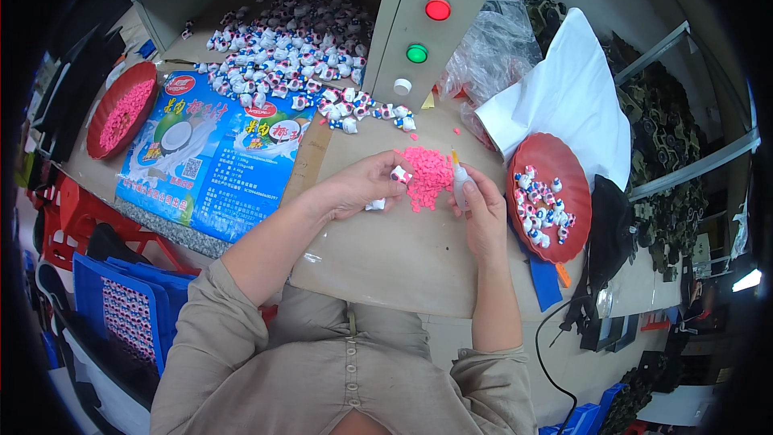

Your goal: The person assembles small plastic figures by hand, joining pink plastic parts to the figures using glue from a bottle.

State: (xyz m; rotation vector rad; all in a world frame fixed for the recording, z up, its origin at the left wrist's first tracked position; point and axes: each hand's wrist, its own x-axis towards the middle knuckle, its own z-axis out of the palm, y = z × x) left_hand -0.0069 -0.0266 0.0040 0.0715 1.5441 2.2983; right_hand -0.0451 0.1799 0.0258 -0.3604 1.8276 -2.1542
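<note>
Between the fingertips of my left hand is a small white figurine with pink on it. Another white piece shows under that hand; whether the hand holds it, I cannot tell. My right hand is closed around a small white squeeze bottle, its thin yellowish tip pointing up and away from me. A heap of small pink pieces lies on the table between and just beyond both hands. Bottle and figurine are apart.
Many white, blue and pink figurines are piled under a grey machine with red and green buttons. A red dish of figurines stands right, another dish of pink pieces left. Blue printed cardboard lies left; white sheeting back right.
</note>
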